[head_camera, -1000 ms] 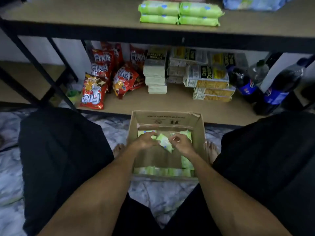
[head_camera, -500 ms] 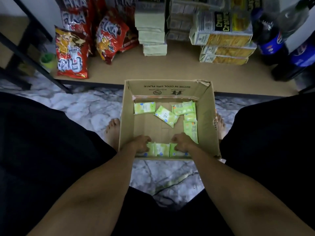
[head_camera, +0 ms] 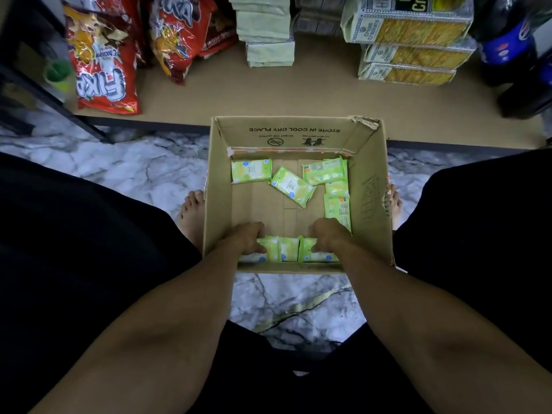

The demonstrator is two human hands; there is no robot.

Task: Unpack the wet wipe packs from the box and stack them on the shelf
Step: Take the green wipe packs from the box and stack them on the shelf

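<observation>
A: What is held, and where?
B: A row of packs (head_camera: 288,249) is gripped against the lower edge of the box (head_camera: 370,198), at the middle of the frame. The left hand (head_camera: 249,239) is curled over its left end, the right hand (head_camera: 327,236) over its right end.
A: What room is left inside?
B: Bare cardboard is seen at the centre and left. Loose packs (head_camera: 292,186) are spread along the upper and right edges. The shelf (head_camera: 298,94) is seen just above the box.

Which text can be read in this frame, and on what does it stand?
"STORE IN COOL DRY PLACE", upside down: box inner wall.
"FIKA", upside down: red snack bag.
"Cream Crackers": cracker pack.
Too small to read: wet wipe packs, small print under the box signs.
</observation>
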